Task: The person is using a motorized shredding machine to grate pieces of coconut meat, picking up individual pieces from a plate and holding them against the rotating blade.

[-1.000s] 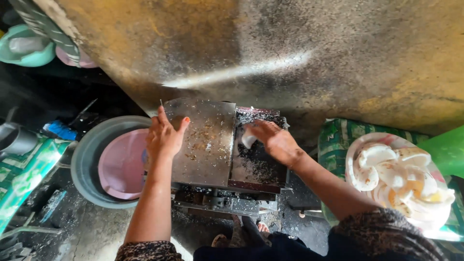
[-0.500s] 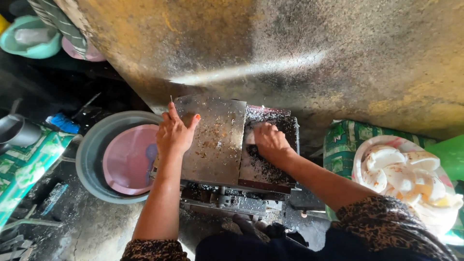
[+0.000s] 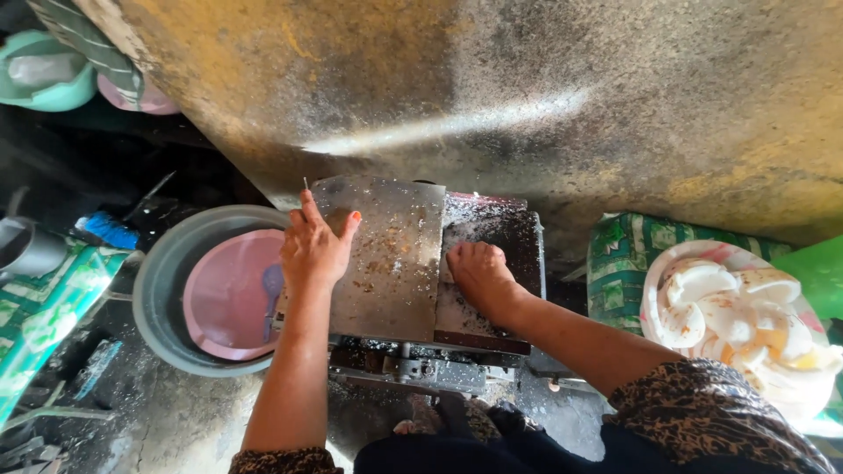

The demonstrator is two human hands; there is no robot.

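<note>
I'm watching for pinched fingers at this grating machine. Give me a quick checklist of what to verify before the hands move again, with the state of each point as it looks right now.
1. Left hand flat on the speckled grey metal cover plate, fingers spread on top: ok.
2. Right hand clear of the dark opening beside the plate: not ok, its closed fist presses down in it.
3. What the right hand grips: cannot tell, hidden under the fingers.
4. Grey round basin with the pink bowl set beside the machine: ok.
5. White plate of coconut pieces near the right arm: ok.
6. Whether the machine runs: cannot tell.
</note>
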